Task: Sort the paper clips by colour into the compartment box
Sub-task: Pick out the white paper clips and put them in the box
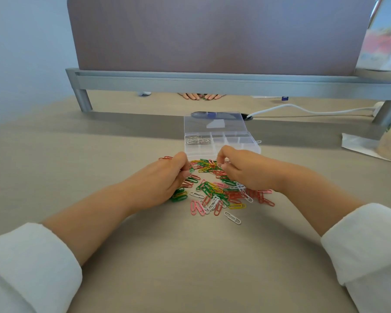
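Note:
A heap of paper clips (215,193) in red, green, yellow, pink and white lies on the beige desk. Behind it stands the clear compartment box (246,144) with its lid up; its back left compartment holds several white clips (195,140). My left hand (167,177) hovers over the heap's left side with its fingers curled in; what it holds is hidden. My right hand (242,169) sits over the heap's right side and pinches a white paper clip (221,165) between thumb and fingertips.
A grey divider rail (212,83) crosses the desk behind the box. Another person's fingers (200,96) show under it. A white cable (303,109) runs at the back right. A plastic bag (388,141) and paper lie at the right edge.

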A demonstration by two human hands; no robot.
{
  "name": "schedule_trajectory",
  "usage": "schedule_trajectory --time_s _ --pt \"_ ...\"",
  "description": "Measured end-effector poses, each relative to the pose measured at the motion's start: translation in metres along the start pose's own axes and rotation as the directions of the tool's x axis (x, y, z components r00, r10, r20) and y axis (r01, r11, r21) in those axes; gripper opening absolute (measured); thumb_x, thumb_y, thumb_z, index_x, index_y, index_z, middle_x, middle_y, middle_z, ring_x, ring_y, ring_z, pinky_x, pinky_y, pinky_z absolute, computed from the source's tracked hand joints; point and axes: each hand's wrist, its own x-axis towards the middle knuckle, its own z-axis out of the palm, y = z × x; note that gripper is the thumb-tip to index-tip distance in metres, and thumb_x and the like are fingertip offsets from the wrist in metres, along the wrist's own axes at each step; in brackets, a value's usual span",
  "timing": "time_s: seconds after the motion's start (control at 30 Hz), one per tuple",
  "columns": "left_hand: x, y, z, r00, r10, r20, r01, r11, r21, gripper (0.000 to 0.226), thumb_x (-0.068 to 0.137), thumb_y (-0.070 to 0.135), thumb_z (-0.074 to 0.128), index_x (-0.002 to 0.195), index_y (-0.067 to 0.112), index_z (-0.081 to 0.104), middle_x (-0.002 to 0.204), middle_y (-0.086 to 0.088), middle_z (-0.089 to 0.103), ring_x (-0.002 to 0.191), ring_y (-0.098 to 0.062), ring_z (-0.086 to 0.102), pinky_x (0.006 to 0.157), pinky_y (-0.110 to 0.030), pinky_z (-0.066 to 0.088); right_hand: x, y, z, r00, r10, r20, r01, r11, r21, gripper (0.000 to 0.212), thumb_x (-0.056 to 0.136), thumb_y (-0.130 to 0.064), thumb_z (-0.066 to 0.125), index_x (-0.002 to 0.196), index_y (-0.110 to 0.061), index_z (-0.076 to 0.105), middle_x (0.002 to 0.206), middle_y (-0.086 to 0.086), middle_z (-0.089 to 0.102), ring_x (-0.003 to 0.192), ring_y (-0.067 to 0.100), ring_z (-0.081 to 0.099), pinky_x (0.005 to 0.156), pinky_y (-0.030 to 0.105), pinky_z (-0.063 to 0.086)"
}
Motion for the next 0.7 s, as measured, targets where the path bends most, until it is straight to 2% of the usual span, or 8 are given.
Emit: schedule_trajectory --time_s 0.07,0.13,0.2,0.27,0.4,0.53,0.63,0.7 --pt "0.0 -0.0014 0.0016 1.0 0.001 0.007 -0.001 1.0 -0.011 0.011 0.098 0.016 0.033 0.091 0.01 0.04 0.082 -0.001 0.059 0.067 -0.012 0.047 0.06 -0.021 0.034 0.0008 0.0006 0.0002 1.0 -0.016 0.021 0.015 0.999 0.051 0.019 0.099 -0.016 0.031 0.106 -0.026 0.046 0.072 -0.003 0.049 0.064 0.015 0.044 0.063 0.031 0.041" --pt "-0.0008 -0.0022 0.002 1.0 0.019 -0.002 -0.019 0.999 -0.039 0.008 0.097 0.011 0.034 0.094 0.011 0.041 0.083 -0.001 0.062 0.065 -0.005 0.047 0.061 -0.018 0.033 0.0008 -0.0015 -0.0006 0.999 -0.025 0.036 0.021 0.992 0.124 0.025 0.095 -0.009 0.032 0.09 -0.025 0.051 0.068 -0.005 0.05 0.062 0.011 0.045 0.065 0.027 0.043" --pt "-0.0005 -0.0031 0.002 0.999 0.04 -0.024 -0.041 0.998 -0.053 0.016 0.096 0.008 0.035 0.108 0.013 0.044 0.078 0.001 0.062 0.065 -0.002 0.047 0.062 -0.017 0.033 -0.0002 -0.0039 -0.0014 0.999 -0.026 0.036 0.015 0.962 0.273 0.029 0.089 0.001 0.031 0.072 -0.017 0.047 0.054 -0.012 0.045 0.049 0.002 0.039 0.051 0.012 0.036" --pt "0.0004 -0.0038 0.0024 0.998 0.055 -0.021 -0.056 0.998 -0.029 0.03 0.095 0.005 0.036 0.12 0.017 0.047 0.076 0.006 0.059 0.067 0.001 0.047 0.067 -0.01 0.035 -0.0027 -0.0042 -0.0022 0.998 -0.043 0.038 0.025 0.925 0.38 0.029 0.084 0.0 0.03 0.06 -0.013 0.039 0.043 -0.014 0.036 0.041 0.003 0.031 0.044 0.008 0.029" --pt "0.0006 -0.0007 0.0026 0.999 0.049 -0.012 -0.05 0.997 -0.05 0.025 0.096 0.008 0.035 0.092 0.029 0.049 0.072 0.016 0.049 0.07 0.006 0.046 0.067 -0.008 0.035 -0.0029 -0.002 0.0022 0.997 -0.066 0.04 0.05 0.948 0.316 0.043 0.089 -0.032 0.035 0.049 -0.02 0.028 0.048 -0.008 0.025 0.047 0.011 0.022 0.053 0.024 0.027" --pt "0.0017 0.0035 0.0035 0.997 0.068 -0.037 -0.07 0.997 -0.031 0.018 0.098 0.027 0.032 0.083 0.024 0.04 0.069 0.018 0.043 0.065 0.001 0.043 0.062 -0.01 0.034 -0.0023 -0.007 0.0054 0.997 -0.036 -0.065 0.047 0.984 0.172 0.057 0.096 -0.04 0.039 0.045 -0.015 0.037 0.046 -0.003 0.035 0.041 0.009 0.031 0.059 0.028 0.034" --pt "0.002 0.002 0.0032 0.991 0.12 -0.053 -0.117 0.992 0.047 0.031 0.09 0.046 0.028 0.064 0.03 0.031 0.057 0.016 0.038 0.055 0.002 0.04 0.054 -0.012 0.029 -0.0041 -0.0079 0.0046 0.991 -0.128 -0.028 0.131 0.972 0.197 0.046 0.091 -0.038 0.051 0.052 -0.017 0.039 0.049 -0.007 0.03 0.044 0.007 0.028 0.054 0.025 0.028" --pt "0.0007 0.0013 0.0026 0.987 0.141 -0.074 -0.135 0.988 0.079 0.038 0.084 0.058 0.025 0.057 0.032 0.028 0.051 0.011 0.034 0.051 0.0 0.04 0.05 -0.013 0.027 -0.006 -0.0065 0.0029 0.979 -0.199 0.046 0.188 0.967 0.174 0.026 0.082 -0.032 0.067 0.061 -0.022 0.057 0.045 -0.009 0.033 0.046 0.006 0.032 0.053 0.02 0.029"
